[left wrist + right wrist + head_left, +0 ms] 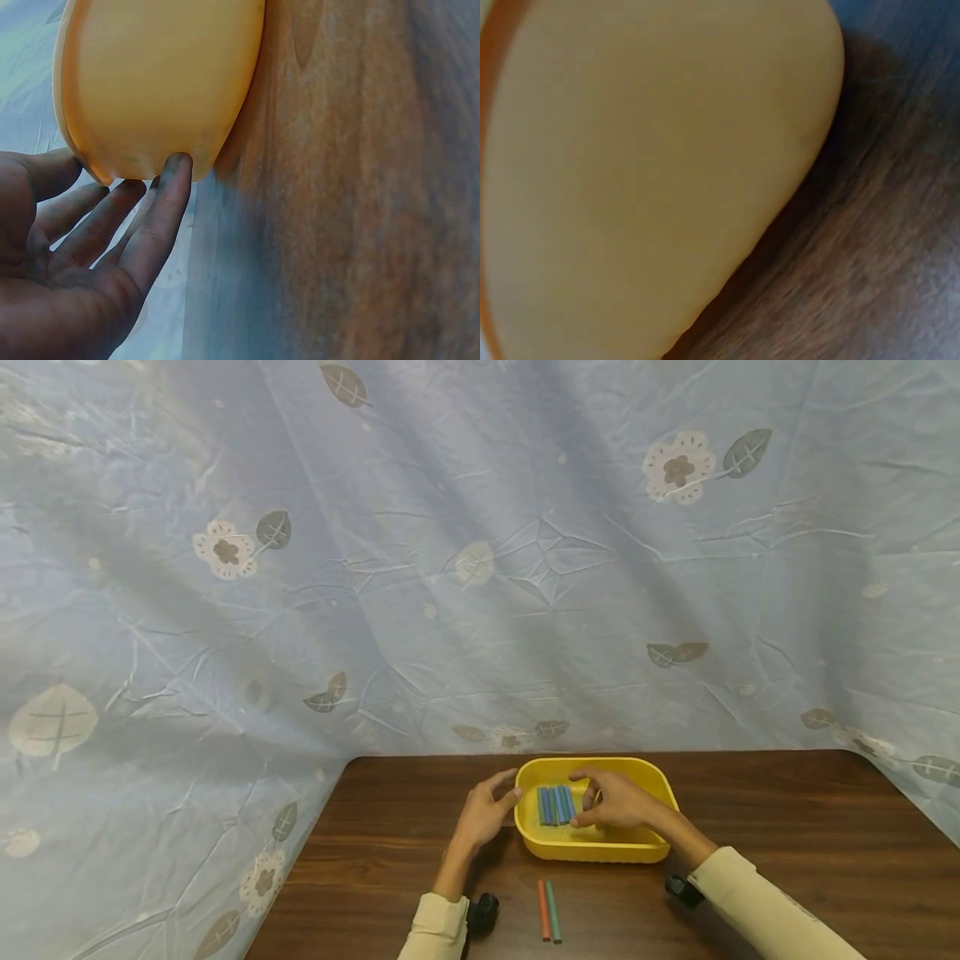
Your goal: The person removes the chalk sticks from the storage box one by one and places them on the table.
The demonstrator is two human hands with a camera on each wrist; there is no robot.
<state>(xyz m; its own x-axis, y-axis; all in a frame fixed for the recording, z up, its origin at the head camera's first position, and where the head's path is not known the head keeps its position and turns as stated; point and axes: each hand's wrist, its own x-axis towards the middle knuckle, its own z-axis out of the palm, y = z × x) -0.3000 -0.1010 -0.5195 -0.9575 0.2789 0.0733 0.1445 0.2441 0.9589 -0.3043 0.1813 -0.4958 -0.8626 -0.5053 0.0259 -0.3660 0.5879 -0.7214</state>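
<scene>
A yellow plastic basin [592,854] stands on the table, and inside it a row of blue and green chalk-like sticks [555,807] lies side by side. My right hand [617,798] reaches into the basin at the row's right end. Its thumb and forefinger are spread near the two ends of the last stick; I see nothing gripped between them. At the basin's left end, my left hand [483,811] rests loosely spread fingers against the outer wall, as the left wrist view shows. The right wrist view holds only the basin's outer wall [652,180], hiding the right hand.
A red stick [544,911] and a green stick [553,912] lie side by side on the brown wooden table [375,860], in front of the basin. A pale blue flowered cloth [450,610] hangs behind the table and along its left side.
</scene>
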